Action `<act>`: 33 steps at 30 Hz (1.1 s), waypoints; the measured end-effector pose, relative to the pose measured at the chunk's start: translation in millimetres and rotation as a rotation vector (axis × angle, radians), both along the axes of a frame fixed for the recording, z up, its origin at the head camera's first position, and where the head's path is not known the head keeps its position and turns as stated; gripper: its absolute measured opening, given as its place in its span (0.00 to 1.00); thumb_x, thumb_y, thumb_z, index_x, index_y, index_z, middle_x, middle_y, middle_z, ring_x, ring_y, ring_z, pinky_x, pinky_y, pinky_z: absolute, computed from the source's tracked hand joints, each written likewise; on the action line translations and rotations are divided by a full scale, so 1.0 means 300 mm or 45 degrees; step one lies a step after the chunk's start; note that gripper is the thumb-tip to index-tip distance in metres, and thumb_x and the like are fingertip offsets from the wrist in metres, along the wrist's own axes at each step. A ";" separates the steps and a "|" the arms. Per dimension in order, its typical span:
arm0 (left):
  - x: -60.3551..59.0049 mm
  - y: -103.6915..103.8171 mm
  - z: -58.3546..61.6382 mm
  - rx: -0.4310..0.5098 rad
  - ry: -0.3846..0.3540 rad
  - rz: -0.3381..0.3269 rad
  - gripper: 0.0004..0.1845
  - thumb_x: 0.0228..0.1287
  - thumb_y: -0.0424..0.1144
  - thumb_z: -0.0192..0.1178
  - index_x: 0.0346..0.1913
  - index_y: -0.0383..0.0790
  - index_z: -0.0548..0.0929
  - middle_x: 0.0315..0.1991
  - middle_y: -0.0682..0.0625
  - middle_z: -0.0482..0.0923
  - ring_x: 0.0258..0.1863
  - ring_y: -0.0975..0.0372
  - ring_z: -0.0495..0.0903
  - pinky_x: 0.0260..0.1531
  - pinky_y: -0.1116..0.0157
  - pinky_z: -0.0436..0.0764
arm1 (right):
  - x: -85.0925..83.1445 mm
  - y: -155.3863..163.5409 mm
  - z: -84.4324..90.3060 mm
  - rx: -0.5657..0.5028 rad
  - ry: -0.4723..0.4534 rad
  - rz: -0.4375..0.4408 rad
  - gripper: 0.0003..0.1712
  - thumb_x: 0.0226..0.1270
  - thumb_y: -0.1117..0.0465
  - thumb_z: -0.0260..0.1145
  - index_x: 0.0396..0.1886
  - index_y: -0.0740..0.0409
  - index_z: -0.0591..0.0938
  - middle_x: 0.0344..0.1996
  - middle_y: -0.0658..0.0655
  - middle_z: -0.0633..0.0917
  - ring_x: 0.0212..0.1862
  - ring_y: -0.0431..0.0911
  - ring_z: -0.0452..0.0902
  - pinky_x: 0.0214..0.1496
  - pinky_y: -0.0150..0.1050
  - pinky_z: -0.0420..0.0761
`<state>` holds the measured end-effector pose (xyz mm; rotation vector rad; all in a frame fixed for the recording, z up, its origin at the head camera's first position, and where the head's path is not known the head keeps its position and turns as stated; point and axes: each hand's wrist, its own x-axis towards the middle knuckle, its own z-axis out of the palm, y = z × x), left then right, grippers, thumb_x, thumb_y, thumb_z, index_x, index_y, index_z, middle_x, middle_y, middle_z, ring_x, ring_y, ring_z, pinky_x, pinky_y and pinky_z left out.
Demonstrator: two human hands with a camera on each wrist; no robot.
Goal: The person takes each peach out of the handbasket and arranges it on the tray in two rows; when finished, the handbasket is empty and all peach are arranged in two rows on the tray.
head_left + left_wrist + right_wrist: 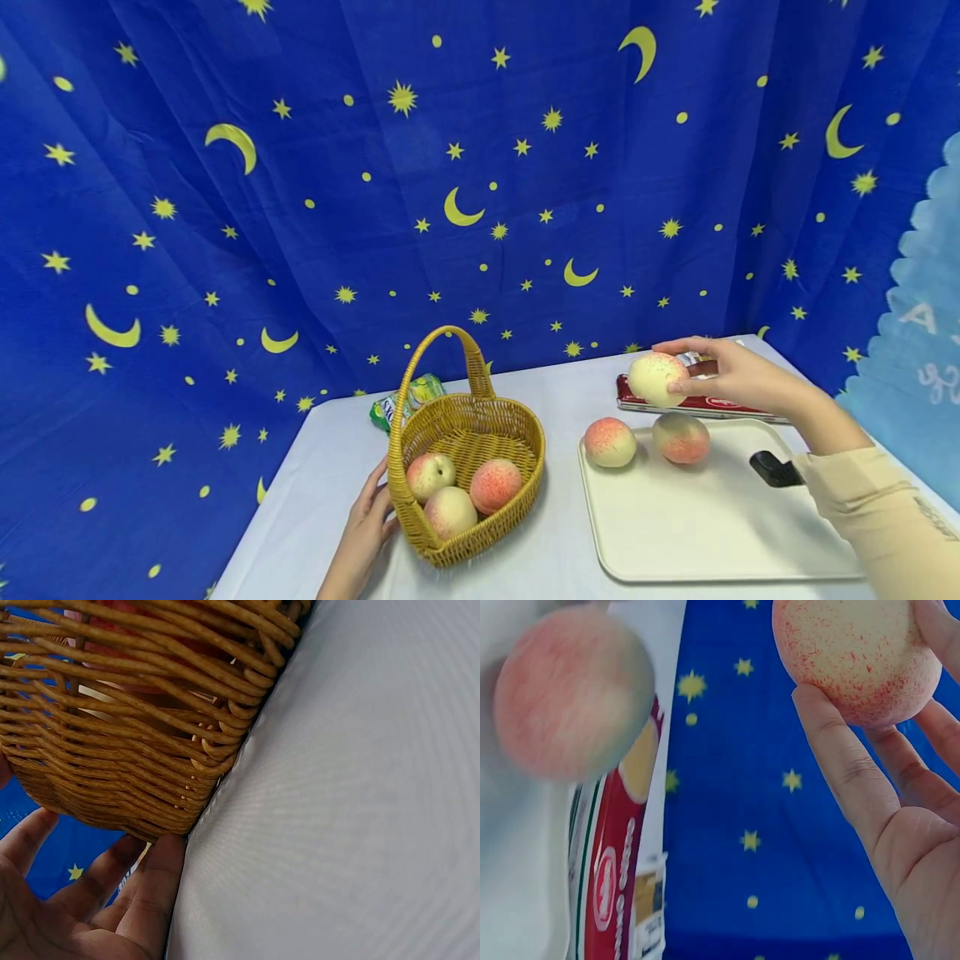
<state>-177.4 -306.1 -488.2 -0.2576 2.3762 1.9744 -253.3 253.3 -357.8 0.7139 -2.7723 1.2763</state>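
Note:
My right hand (738,379) pinches a pale yellow peach (657,379) with red speckles, held up above the far edge of the cream tray (697,537). Two more peaches lie on that tray: a left one (610,442) and a right one (680,439), just below the held peach. A heart-shaped wicker basket (483,543) with a tall handle stands to the left, with three peaches inside, one of them reddish (496,486). Against the basket's left side rests my left hand (366,525); in the left wrist view its fairly straight fingers (154,900) touch the woven wall near the base.
On the tray's right lies a black handle (776,469), partly hidden by my right sleeve. Behind the tray is a red package (697,406). A green and yellow packet (408,400) lies behind the basket. A blue starry curtain (480,167) hangs behind the white table.

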 end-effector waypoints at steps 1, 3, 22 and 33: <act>0.001 0.000 0.000 0.000 0.003 -0.002 0.37 0.87 0.58 0.48 0.88 0.52 0.52 0.78 0.35 0.68 0.75 0.47 0.73 0.72 0.44 0.80 | 0.006 0.017 -0.007 -0.008 0.001 -0.009 0.33 0.70 0.57 0.77 0.73 0.59 0.79 0.63 0.65 0.85 0.49 0.38 0.86 0.46 0.32 0.87; 0.001 0.001 0.002 0.005 -0.001 0.003 0.37 0.86 0.58 0.49 0.88 0.53 0.52 0.78 0.35 0.68 0.75 0.46 0.73 0.72 0.44 0.80 | 0.020 0.051 -0.019 -0.021 0.003 -0.016 0.33 0.71 0.57 0.76 0.73 0.60 0.79 0.64 0.66 0.84 0.48 0.33 0.85 0.46 0.32 0.88; -0.004 0.002 -0.002 0.005 -0.002 0.011 0.37 0.87 0.57 0.47 0.89 0.52 0.51 0.79 0.34 0.68 0.75 0.47 0.73 0.71 0.46 0.81 | 0.105 0.310 -0.175 0.049 -0.041 -0.256 0.36 0.75 0.54 0.74 0.76 0.64 0.74 0.68 0.64 0.82 0.50 0.18 0.77 0.45 0.28 0.87; -0.004 0.002 -0.001 0.007 -0.013 0.010 0.37 0.87 0.57 0.47 0.89 0.53 0.51 0.78 0.35 0.68 0.75 0.47 0.73 0.72 0.45 0.80 | 0.112 0.364 -0.241 0.140 -0.134 -0.297 0.40 0.76 0.51 0.72 0.77 0.68 0.70 0.73 0.84 0.69 0.57 0.67 0.88 0.42 0.29 0.84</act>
